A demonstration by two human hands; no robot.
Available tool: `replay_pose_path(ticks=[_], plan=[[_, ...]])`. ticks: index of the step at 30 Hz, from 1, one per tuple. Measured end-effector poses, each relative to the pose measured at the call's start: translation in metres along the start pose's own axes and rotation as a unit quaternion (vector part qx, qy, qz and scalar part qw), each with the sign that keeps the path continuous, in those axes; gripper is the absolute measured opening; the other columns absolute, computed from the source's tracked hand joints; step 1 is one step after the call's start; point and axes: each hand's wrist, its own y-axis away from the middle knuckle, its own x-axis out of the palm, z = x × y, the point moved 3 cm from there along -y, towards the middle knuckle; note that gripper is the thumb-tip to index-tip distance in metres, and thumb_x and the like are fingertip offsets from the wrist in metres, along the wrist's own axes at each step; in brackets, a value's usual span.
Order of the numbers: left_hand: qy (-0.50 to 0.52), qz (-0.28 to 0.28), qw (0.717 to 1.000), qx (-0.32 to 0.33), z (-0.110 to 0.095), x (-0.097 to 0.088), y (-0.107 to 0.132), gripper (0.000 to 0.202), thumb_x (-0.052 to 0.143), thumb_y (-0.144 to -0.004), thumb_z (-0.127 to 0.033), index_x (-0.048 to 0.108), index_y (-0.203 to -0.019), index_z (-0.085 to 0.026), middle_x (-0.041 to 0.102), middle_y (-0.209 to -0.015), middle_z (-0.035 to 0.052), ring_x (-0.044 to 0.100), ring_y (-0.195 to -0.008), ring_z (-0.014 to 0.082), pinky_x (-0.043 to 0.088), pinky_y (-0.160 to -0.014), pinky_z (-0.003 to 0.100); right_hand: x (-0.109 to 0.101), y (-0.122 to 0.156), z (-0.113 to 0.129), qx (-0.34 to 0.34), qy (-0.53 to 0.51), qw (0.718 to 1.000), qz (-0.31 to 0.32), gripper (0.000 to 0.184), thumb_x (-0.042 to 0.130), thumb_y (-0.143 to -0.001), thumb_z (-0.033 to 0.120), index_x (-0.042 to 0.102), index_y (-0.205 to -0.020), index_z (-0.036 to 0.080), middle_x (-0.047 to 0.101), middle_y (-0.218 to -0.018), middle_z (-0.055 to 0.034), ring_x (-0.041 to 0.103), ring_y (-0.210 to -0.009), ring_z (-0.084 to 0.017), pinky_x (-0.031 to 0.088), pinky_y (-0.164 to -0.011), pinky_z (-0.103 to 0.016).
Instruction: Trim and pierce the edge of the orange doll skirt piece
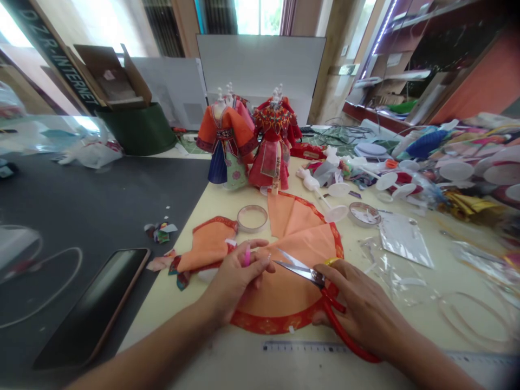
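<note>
My right hand grips a pair of red-handled scissors, a yellow patch showing near the fingers. The blades are parted and point left at the fingertips of my left hand. Thumb and fingers of that hand are pinched together; tiny white bits show at the tips, but what they hold is too small to name. A bright pink band lies across one of its fingers. Beneath both hands spreads an orange fan-shaped cloth with a red patterned border. Left of it is a smaller orange garment piece with dark red trim.
Dressed doll forms stand at the back. A tape roll, a round dish and a white doll stand lie beyond the cloth. A ruler lies in front, a phone at left, plastic bags at right.
</note>
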Motion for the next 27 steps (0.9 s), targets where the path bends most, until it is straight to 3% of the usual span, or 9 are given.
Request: replay_pose_path(ticks=[5, 16, 23, 27], plan=[[-0.041, -0.003, 0.999, 0.029, -0.006, 0.002, 0.002, 0.049, 0.062, -0.082, -0.031, 0.041, -0.126, -0.02, 0.062, -0.075, -0.0031, 0.041, -0.052, 0.0036, 0.032, -0.053, 0.017, 0.002, 0.001, -0.006, 0.007, -0.006, 1.0, 0.024, 0.038, 0.057, -0.083, 0.044, 0.048, -0.114, 0.023, 0.056, -0.09, -0.0062, 0.058, -0.072, -0.02, 0.046, -0.058, -0.031], [-0.116, -0.015, 0.99, 0.085, -0.011, 0.003, 0.003, 0.054, 0.06, -0.082, -0.026, 0.039, -0.132, -0.019, 0.062, -0.074, -0.0016, 0.043, -0.057, 0.0068, 0.034, -0.056, 0.021, -0.003, 0.003, -0.003, -0.007, -0.045, 0.998, 0.038, 0.036, 0.055, -0.086, 0.04, 0.047, -0.116, 0.024, 0.058, -0.087, -0.0049, 0.058, -0.068, -0.017, 0.045, -0.057, -0.028], [-0.12, -0.018, 0.989, 0.089, -0.01, 0.003, 0.002, 0.053, 0.06, -0.083, -0.027, 0.041, -0.132, -0.021, 0.063, -0.074, -0.0012, 0.044, -0.057, 0.007, 0.036, -0.057, 0.021, -0.002, 0.004, -0.003, -0.027, -0.009, 1.0, -0.002, 0.034, 0.055, -0.085, 0.031, 0.047, -0.117, 0.023, 0.058, -0.089, -0.0064, 0.058, -0.071, -0.019, 0.046, -0.057, -0.03], [-0.072, -0.011, 0.996, 0.045, -0.008, 0.004, 0.003, 0.056, 0.064, -0.081, -0.029, 0.04, -0.132, -0.023, 0.063, -0.074, -0.0022, 0.042, -0.053, 0.0048, 0.034, -0.054, 0.018, -0.003, 0.004, 0.001, -0.031, -0.002, 0.998, -0.049, 0.038, 0.057, -0.083, 0.032, 0.046, -0.118, 0.021, 0.056, -0.094, -0.008, 0.057, -0.073, -0.019, 0.048, -0.059, -0.029]])
